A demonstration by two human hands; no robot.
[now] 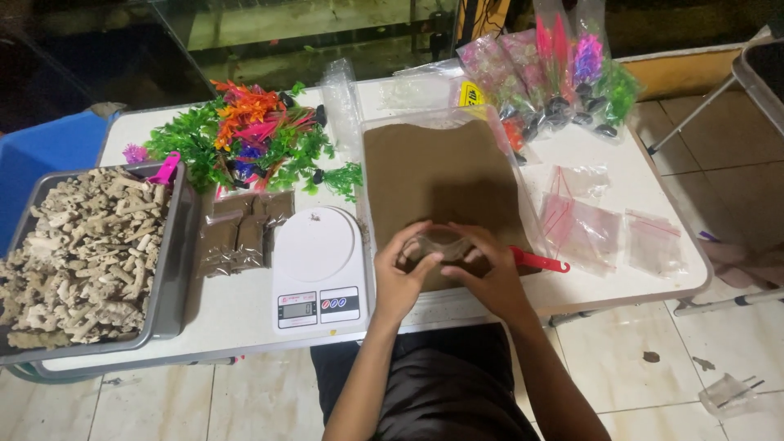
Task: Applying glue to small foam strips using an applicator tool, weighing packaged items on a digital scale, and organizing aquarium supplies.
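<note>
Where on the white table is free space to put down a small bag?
Bare table runs along the near edge, in front of the grey tray and beside the white scale. Another bare strip lies between the red scoop and the empty clear bags. The far side is crowded with plastic plants.

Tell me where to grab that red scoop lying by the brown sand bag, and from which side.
Take the red scoop by its handle, coming in from the right. The handle sticks out free toward the empty zip bags, ending in a small hook, while the scoop's head is hidden behind the right hand, which holds a small clear bag together with the left hand.
</note>
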